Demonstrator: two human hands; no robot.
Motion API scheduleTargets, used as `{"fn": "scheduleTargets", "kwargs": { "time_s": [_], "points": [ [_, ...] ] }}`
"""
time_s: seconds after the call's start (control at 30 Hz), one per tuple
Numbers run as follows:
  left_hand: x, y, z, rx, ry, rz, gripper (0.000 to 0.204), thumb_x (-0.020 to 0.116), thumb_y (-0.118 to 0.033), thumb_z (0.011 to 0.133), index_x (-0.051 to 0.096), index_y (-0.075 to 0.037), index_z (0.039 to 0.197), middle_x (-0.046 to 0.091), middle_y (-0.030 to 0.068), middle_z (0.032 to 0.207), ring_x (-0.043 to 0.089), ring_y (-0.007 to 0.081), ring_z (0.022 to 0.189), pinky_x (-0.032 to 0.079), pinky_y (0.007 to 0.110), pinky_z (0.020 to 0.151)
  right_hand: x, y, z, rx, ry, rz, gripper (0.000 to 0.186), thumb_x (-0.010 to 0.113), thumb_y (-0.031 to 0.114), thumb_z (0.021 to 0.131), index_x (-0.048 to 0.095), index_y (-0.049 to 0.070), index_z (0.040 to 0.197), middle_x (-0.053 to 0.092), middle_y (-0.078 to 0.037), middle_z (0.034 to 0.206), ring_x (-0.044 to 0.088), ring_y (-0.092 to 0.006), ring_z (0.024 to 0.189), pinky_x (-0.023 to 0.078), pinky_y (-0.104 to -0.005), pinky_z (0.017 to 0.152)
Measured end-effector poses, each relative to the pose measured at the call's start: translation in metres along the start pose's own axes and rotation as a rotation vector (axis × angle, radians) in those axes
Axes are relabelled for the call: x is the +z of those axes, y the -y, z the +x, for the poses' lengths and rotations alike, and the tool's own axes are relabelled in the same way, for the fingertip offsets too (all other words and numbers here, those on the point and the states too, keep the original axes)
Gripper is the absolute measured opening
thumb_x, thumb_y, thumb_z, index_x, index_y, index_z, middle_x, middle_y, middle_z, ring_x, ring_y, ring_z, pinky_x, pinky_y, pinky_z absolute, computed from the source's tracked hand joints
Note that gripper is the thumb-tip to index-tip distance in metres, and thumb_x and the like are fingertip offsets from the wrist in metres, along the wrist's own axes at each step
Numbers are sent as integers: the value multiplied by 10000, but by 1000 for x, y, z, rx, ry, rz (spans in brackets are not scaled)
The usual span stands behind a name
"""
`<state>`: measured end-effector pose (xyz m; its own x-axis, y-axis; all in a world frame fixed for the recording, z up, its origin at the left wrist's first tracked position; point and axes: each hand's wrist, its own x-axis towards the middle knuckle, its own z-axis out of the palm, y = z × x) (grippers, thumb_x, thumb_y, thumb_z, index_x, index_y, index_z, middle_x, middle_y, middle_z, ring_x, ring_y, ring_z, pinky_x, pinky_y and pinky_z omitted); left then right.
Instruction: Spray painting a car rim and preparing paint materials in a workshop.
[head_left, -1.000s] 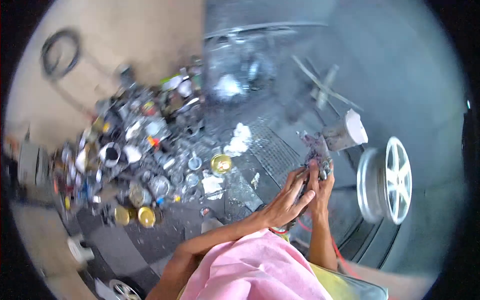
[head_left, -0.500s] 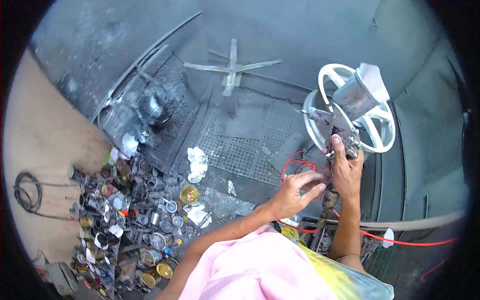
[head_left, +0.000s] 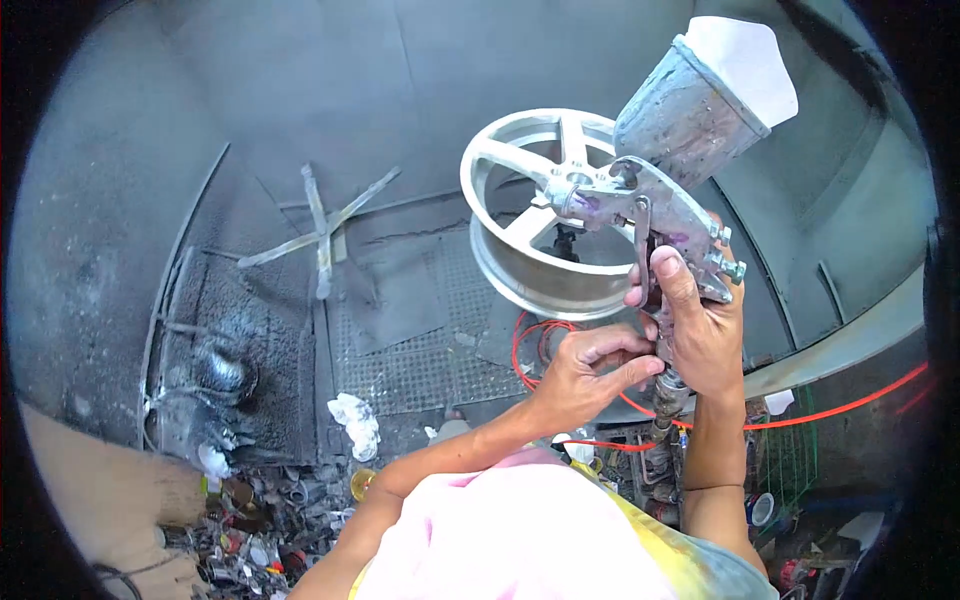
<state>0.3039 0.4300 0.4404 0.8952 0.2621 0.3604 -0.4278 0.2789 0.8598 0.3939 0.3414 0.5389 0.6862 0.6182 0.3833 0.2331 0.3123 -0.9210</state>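
Observation:
My right hand (head_left: 705, 335) is wrapped round the grip of a paint-stained metal spray gun (head_left: 685, 205), its thumb along the back of the grip. A grey, crusted cup (head_left: 685, 115) sits tilted on top of the gun, with a white paper piece (head_left: 745, 65) standing out of its mouth. With thumb and forefinger, my left hand (head_left: 600, 370) pinches at the base of the grip; the small part between the fingertips is hidden. Below the grip hangs a dirty hose fitting (head_left: 668, 395). Beyond the nozzle, a white spoked wheel rim (head_left: 545, 285) stands, partly behind the gun.
A red hose (head_left: 840, 415) runs to the right and loops on the floor. A taped cross-shaped stand (head_left: 322, 235) lies left of the rim. White crumpled paper (head_left: 355, 425) and a heap of used cans and cups (head_left: 260, 545) lie lower left. Grey booth walls (head_left: 480, 60) rise behind.
The view has shifted, so the rim now appears further left and the gun larger and higher. My left fingertips have closed together at the grip's base. My right hand keeps its hold.

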Motion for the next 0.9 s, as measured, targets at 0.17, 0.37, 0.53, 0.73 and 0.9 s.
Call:
{"fn": "scheduleTargets", "kwargs": {
  "time_s": [0.17, 0.37, 0.53, 0.73, 0.9],
  "points": [
    [-40, 10, 21, 15, 78, 213, 179, 672, -48, 995, 671, 56, 1141, 693, 65, 1039, 711, 157, 901, 586, 285, 769, 7, -21, 32, 25, 53, 50, 382, 599, 226, 1054, 491, 28, 1363, 702, -162, 1018, 720, -202, 827, 554, -246, 502],
    [-146, -24, 53, -148, -152, 373, 215, 614, -125, 1039, 714, 47, 1121, 730, 104, 1025, 689, 135, 857, 561, 294, 770, 28, -81, 82, -29, 17, -3, 449, 684, 180, 1007, 531, 9, 1393, 681, -73, 1123, 640, -78, 811, 545, -221, 637],
    [-219, -57, 124, -125, -342, 546, 401, 490, -282, 1103, 634, 47, 1281, 711, 152, 1095, 704, 172, 874, 564, 306, 791, 38, -131, 120, -13, 30, -140, 535, 675, 181, 1007, 495, 58, 1496, 668, -135, 1285, 693, -160, 957, 608, -315, 765],
    [-263, -51, 196, -312, 61, 837, 430, 521, -253, 1097, 588, 85, 1355, 658, 152, 1149, 661, 164, 913, 550, 312, 823, 52, -179, 135, -58, -6, -370, 543, 690, 215, 974, 522, 123, 1482, 634, -190, 1104, 671, -400, 937, 548, -451, 822],
    [-272, -23, 221, -422, 294, 801, 449, 504, -277, 1103, 588, 99, 1334, 676, 151, 1101, 655, 173, 926, 559, 329, 839, 52, -195, 109, 0, -136, -496, 567, 631, 308, 1019, 459, 104, 1519, 584, -201, 1113, 664, -398, 883, 546, -468, 825]
  ]
}}
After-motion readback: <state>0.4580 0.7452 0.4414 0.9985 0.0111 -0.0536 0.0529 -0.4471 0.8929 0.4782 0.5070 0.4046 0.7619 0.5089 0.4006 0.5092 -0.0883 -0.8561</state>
